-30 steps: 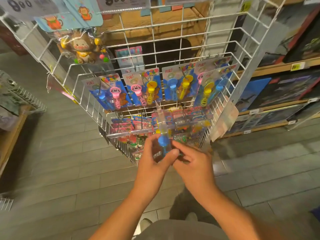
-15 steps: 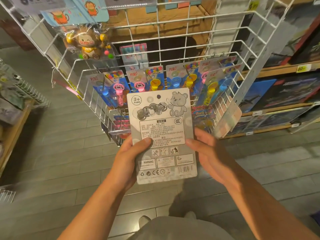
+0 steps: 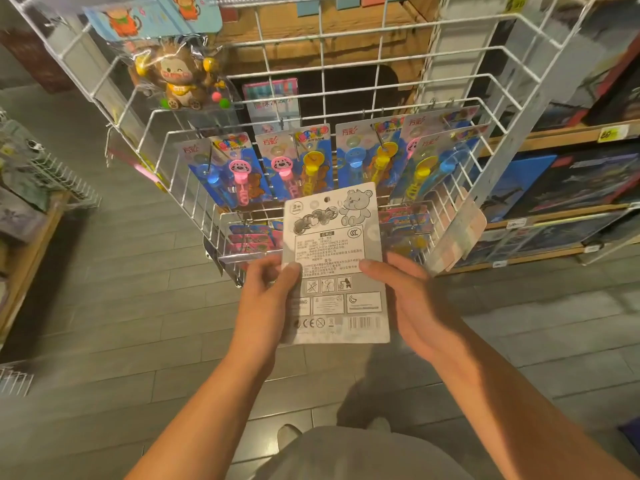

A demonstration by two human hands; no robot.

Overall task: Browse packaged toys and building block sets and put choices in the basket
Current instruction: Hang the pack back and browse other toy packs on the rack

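The left hand (image 3: 268, 299) pinches the left edge of a toy card (image 3: 334, 268), its thumb laid across the printed back and the other fingers hidden behind the card. The right hand (image 3: 412, 303) grips the opposite edge the same way, thumb on the print, fingers curled out of sight behind. Between the two thumbs the card stands nearly upright with its grey back turned to the person: a bear drawing at the top, a block of small text in the middle, warning marks and a barcode low down, near the heels of the hands. The toy on its front cannot be seen.

Just beyond the fingertips is a white wire rack (image 3: 346, 95). A row of bubble wand packs (image 3: 304, 164) hangs from its hooks above the card's top edge, and more packs (image 3: 247, 237) lie in a lower tier, partly hidden behind the card. Farther up and to the left of the hands hangs a bagged monkey toy (image 3: 176, 81). Well off to the right, wooden shelves (image 3: 568, 136) carry dark boxed sets (image 3: 581, 181).

By my reading, the task is at the browsing stage: one pack is off the rack and its back is being read. No basket shows anywhere in view, so I cannot tell whether anything has gone into it. Deciding on this card, and placing it or returning it, is still to do.
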